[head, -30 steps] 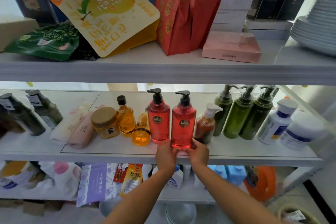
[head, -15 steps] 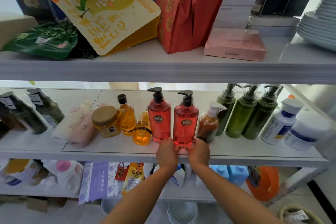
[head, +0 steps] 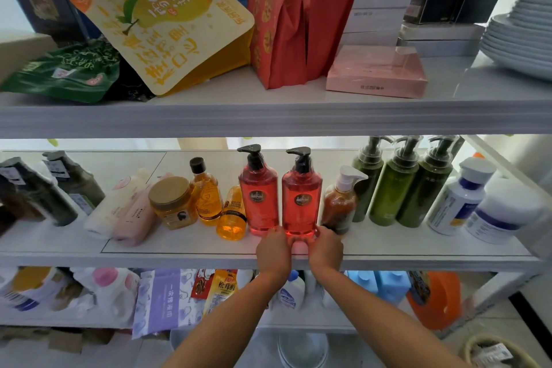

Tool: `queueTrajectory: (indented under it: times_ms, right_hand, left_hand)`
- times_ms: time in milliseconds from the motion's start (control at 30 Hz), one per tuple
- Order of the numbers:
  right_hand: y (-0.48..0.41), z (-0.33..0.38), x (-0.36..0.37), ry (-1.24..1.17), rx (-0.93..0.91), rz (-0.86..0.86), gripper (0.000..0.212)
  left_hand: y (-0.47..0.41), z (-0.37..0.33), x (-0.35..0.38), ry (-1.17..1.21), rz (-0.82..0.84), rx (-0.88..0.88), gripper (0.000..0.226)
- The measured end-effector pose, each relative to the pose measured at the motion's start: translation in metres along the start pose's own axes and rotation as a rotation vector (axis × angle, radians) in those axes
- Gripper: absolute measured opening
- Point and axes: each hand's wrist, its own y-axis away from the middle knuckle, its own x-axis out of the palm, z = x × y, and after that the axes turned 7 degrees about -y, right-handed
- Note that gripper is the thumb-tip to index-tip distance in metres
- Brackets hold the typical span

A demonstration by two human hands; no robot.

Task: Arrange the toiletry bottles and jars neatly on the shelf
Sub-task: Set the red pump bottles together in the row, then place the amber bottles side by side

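Two hands hold one red pump bottle. The left hand and right hand curl their fingers round its base from either side, low on the shelf near its front edge. Just outside the left fingers stands the twin red bottle, almost touching. Just outside the right fingers is a brown pump bottle. The held bottle looks full of liquid, so it is probably heavy and tall enough to tip. Its stiff, glossy plastic walls could slip. A low hold at the base suits sliding. For lifting, a grip round the waist would likely be steadier, and the pump head is best left alone.
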Motion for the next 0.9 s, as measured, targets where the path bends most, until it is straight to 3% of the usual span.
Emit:
queueTrajectory:
  times_ms: [367,500,700,800,900]
  right_hand:
    - [0.009,0.002,-0.003,0.012,0.030,0.020,0.022]
    - [0.027,0.004,0.002,0.005,-0.126,0.128,0.011]
    - [0.058,0.027,0.029,-0.077,-0.213,0.381,0.028]
    - [0.071,0.054,0.043,-0.245,-0.053,0.357,0.031]
    - [0.078,0.077,0.061,-0.409,0.188,0.276,0.039]
  left_hand:
    - [0.002,0.003,-0.007,-0.032,0.002,0.017,0.023]
    - [0.014,0.026,-0.021,-0.009,-0.134,0.000,0.029]
    - [0.019,0.076,-0.047,-0.071,-0.201,-0.187,0.025]
    - [0.006,0.099,-0.057,0.076,-0.212,-0.295,0.039]
    - [-0.015,0.115,-0.069,0.326,-0.117,-0.366,0.041]
